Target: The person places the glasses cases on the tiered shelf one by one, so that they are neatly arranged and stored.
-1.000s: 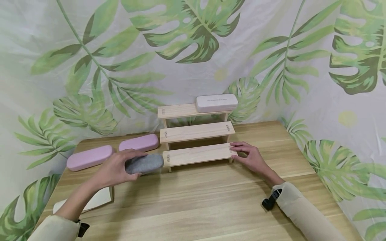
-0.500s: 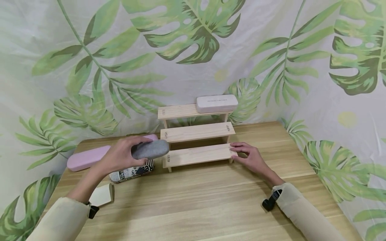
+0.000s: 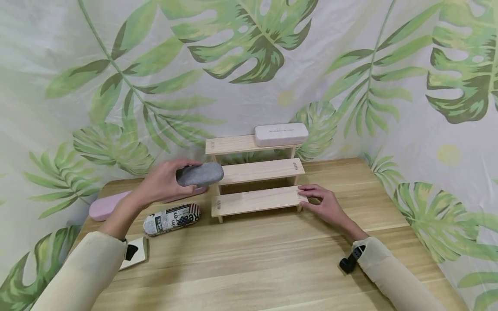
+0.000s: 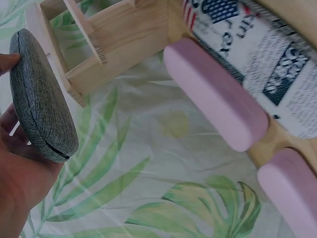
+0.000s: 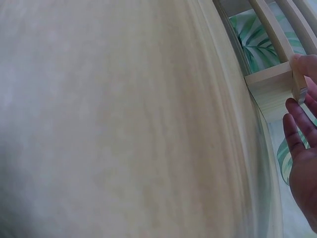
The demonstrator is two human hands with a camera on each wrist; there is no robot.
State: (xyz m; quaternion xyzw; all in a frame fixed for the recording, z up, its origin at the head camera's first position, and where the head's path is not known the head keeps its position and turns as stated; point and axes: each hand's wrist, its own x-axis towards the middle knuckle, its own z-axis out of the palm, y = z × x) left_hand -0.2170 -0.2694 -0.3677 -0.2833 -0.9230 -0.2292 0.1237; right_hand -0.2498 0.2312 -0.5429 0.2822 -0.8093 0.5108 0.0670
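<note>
My left hand [image 3: 161, 183] grips a grey fabric glasses case [image 3: 202, 174] by its left end, thumb in front and fingers behind. In the head view the case is in the air, overlapping the left end of the middle tier of a three-tier wooden display stand [image 3: 254, 201]. The left wrist view shows the grey case's [image 4: 42, 99] dark seam along its edge. My right hand [image 3: 327, 209] pinches the right end of the stand's lowest tier; the right wrist view shows thumb and fingers on either side of that board. A white glasses case [image 3: 282, 134] lies on the top tier's right half.
On the table [image 3: 249, 268], left of the stand, lies a newsprint-patterned glasses case [image 3: 173, 219]. Behind it are two pink cases [image 4: 215, 94], partly covered by my left arm in the head view. A white object [image 3: 138, 255] lies beneath my left wrist. Leaf-printed cloth hangs behind.
My left hand has lifted the grey glasses case up and slightly right, away from the table, uncovering the newsprint-patterned case. The right hand stays at the stand's end.
</note>
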